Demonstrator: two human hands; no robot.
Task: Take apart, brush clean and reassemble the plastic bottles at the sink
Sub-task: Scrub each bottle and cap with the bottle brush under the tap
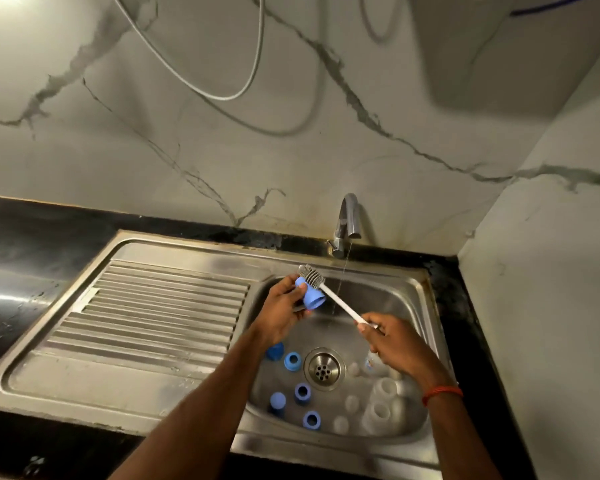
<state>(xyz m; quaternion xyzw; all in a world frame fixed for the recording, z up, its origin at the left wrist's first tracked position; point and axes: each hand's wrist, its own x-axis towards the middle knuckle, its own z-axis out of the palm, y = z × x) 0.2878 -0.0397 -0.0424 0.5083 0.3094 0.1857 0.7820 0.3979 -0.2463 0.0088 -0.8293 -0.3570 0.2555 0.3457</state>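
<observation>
The grip of the left hand (284, 308) is holding a blue cap (311, 296) above the sink (406, 292), and the right hand (392, 341) is pinching the brush (336, 300) by its handle. The wet plastic (the tap (347, 216) is trickling) could slip from the fingers and drop.

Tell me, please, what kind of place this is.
Most likely a home kitchen: a stainless steel sink with a ribbed draining board sits in a black stone counter, and a curved chrome tap runs a thin stream of water into it.

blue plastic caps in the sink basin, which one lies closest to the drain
The blue plastic cap with its hole facing up, directly left of the round steel drain; the other blue caps lie farther off.
</observation>
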